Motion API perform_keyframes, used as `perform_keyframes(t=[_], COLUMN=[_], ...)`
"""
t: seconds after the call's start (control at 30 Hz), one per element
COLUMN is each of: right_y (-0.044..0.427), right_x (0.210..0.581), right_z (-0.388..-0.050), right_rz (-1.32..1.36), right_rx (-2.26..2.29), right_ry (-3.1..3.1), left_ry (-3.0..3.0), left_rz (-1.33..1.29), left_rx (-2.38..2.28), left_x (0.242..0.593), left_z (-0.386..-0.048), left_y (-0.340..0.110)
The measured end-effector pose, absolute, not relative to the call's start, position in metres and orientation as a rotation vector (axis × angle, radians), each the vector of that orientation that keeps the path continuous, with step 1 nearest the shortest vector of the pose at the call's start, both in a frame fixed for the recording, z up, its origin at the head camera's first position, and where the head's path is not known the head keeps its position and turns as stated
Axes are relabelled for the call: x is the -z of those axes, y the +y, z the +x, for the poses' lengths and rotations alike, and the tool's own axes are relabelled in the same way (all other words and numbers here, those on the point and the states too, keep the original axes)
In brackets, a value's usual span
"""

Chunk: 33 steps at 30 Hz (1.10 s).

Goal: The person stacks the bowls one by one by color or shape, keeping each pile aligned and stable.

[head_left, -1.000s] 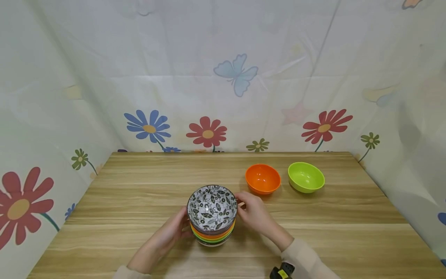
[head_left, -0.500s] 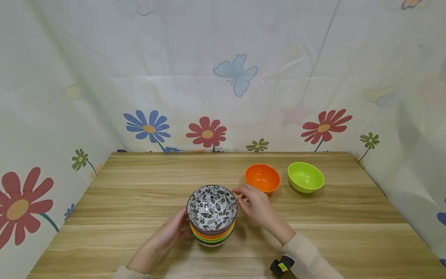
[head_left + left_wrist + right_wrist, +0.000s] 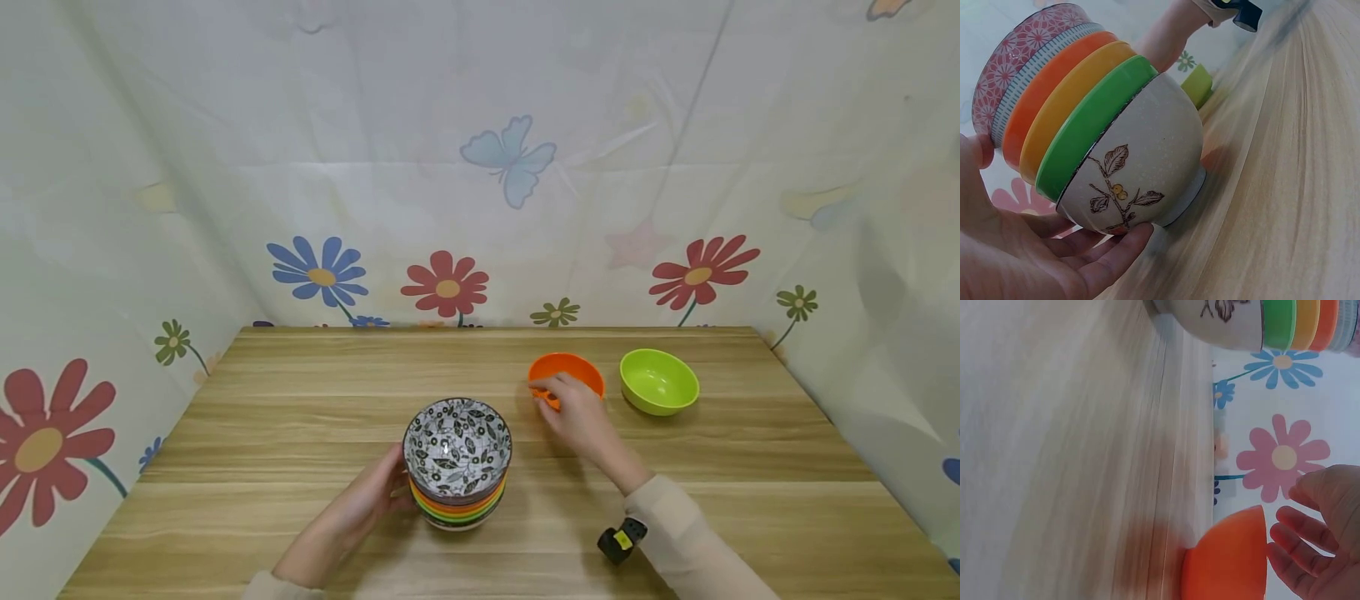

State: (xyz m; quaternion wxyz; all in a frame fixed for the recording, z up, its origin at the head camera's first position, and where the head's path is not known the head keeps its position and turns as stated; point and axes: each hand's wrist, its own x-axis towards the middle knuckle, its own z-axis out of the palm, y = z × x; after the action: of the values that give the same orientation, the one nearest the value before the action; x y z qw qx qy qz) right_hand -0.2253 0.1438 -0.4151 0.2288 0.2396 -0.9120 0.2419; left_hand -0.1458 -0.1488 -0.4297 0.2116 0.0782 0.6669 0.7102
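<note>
A stack of bowls (image 3: 457,450) stands upright near the table's front, a black-and-white leaf pattern inside the top one. Its left side is held by my left hand (image 3: 360,504); in the left wrist view the thumb of that hand (image 3: 1029,256) lies by the upper bowls and the fingertips by the beige bottom bowl (image 3: 1154,137). My right hand (image 3: 588,425) hovers at the near side of an orange bowl (image 3: 566,365), partly covering it. In the right wrist view, bent, parted fingers of the right hand (image 3: 1329,540) are beside the orange bowl's rim (image 3: 1235,559); contact is unclear.
A lime-green bowl (image 3: 660,383) sits right of the orange one on the wooden table (image 3: 337,400). A flowered cloth (image 3: 375,200) hangs behind the table and along both sides. A black device (image 3: 622,540) is at the right wrist.
My right hand has left the right side of the stack and moved right and away from me, to the orange bowl. The left hand and the stack have stayed in place.
</note>
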Motion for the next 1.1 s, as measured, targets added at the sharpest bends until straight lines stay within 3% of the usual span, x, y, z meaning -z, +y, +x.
perform_keyframes(t=[1.1], right_y=[0.180], right_x=[0.403], right_z=[-0.250], right_rz=[0.524], right_rx=[-0.546], right_ry=[-2.694], left_ry=[1.850], left_rz=[0.208], left_rx=[-1.972], left_x=[0.429], left_z=[-0.147], left_y=[-0.149])
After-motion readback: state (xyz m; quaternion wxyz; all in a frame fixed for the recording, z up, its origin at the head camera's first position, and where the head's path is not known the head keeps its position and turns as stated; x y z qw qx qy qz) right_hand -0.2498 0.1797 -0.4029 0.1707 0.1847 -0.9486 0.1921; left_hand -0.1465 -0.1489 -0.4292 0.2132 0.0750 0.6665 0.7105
